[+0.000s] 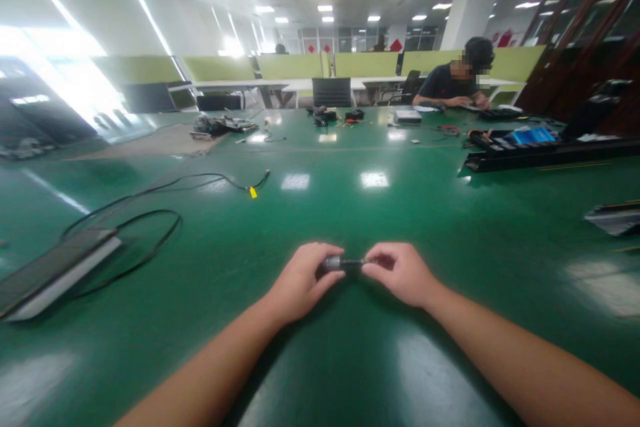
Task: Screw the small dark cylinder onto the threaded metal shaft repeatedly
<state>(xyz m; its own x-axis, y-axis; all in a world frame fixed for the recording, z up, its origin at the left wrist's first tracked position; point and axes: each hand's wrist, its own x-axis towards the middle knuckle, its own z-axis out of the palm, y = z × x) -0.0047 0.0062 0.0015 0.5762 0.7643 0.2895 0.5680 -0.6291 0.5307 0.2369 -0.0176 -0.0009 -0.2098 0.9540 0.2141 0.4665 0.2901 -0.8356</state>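
Over the green tabletop (320, 213), a small grey cylinder (333, 263) lies sideways between the thumb and fingers of my left hand (300, 283). A thin dark shaft (353, 262) runs from its right end to my right hand (404, 275). The thumb and fingertips of that hand pinch the shaft's far end and hide its tip. My left palm covers the cylinder's rear end. What kind of tool or part this is, I cannot make out.
A flat dark device (60, 267) with a looped black cable (150, 212) lies at the left, a yellow tag (253, 192) near the cable's end. At the right is a long black tray of parts (530, 150). Another person (450, 83) sits across the table.
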